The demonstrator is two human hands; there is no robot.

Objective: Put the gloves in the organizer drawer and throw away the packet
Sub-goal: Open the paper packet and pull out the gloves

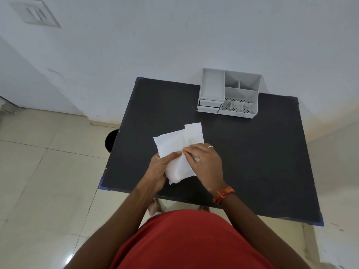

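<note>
**Packet in hand, gloves not yet out**

You are holding the white packet (179,152) over the black table (252,162), near its 7 o'clock corner. Your left hand (158,169) is closing around the packet's lower edge, thumb across the front; your right hand (204,162) is pinching the paper at mid-sheet, fingers curled shut on it. The packet looks like thin, matte, creased paper, its flaps peeling open at 12 o'clock. No gloves are showing yet.

The grey organizer (229,94) is sitting at the table's 1 o'clock: rigid plastic, boxy, perforated floors, two small drawers (209,105) apparently closed. A dark round bin (111,140) is peeking out at the table's 9 o'clock. I judge every step is remaining: extract, stow, discard.
</note>
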